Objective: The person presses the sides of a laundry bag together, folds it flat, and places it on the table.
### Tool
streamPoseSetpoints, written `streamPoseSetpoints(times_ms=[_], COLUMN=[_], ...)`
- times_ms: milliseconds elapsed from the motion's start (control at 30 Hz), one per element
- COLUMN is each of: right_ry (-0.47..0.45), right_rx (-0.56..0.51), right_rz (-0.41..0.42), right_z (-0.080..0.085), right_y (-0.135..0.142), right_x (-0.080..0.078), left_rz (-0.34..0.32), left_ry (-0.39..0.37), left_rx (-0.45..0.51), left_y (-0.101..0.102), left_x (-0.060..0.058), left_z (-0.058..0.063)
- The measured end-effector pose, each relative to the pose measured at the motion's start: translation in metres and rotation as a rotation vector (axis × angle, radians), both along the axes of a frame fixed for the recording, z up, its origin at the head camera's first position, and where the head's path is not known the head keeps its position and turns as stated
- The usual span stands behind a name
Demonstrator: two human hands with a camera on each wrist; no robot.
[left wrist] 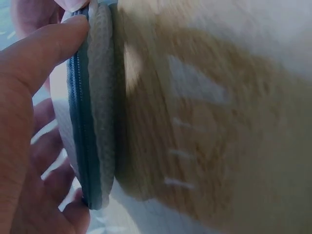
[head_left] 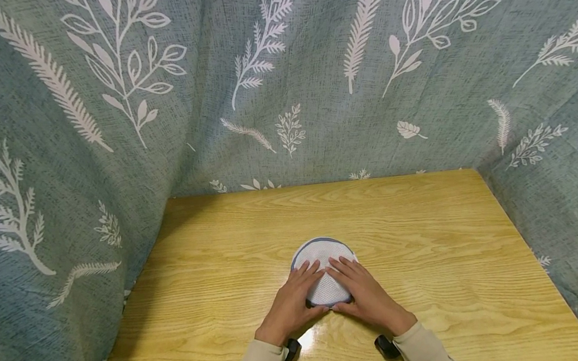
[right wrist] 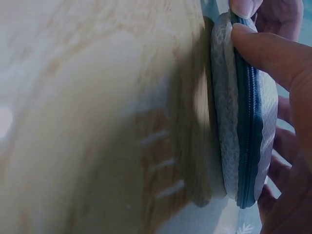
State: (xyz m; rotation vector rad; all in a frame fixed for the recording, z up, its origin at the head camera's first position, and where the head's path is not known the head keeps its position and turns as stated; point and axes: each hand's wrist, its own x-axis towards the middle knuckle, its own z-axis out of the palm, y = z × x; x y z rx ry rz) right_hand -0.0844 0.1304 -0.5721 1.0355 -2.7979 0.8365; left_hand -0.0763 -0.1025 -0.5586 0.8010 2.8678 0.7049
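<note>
A round white mesh laundry bag [head_left: 328,291] with blue trim lies near the middle of the wooden table's near half. My left hand [head_left: 288,302] grips its left side, fingers spread over the top and thumb at the near edge. On the opposite side my right hand [head_left: 370,299] holds it the same way. Both thumbs meet at the near rim, where a dark blue zipper [left wrist: 80,102] runs along the edge in the left wrist view. The right wrist view shows the right thumb pressed on one end of that zipper [right wrist: 251,112], which looks closed.
The wooden table [head_left: 214,264] extends around the bag on all sides. A grey-green curtain [head_left: 316,139] with white leaf prints hangs behind the table and along both sides. Black wrist devices [head_left: 387,347] sit below the hands at the beige sleeves.
</note>
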Motion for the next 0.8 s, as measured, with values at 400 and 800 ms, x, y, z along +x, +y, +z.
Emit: streamPoseSetpoints(times_ms=[400,800], right_ry=[-0.073,0.028], right_rx=[0.072,0.062], right_rz=[0.025,0.018], right_z=[0.0005,-0.0024], right_y=[-0.0015,-0.0009], right_x=[0.0029,0.0040], left_rz=[0.000,-0.001], left_ry=[0.001,0.001], left_rx=[-0.066,-0.082], left_y=[0.0034,0.0033], left_x=[0.0014,0.0008], left_z=[0.0003,-0.0007])
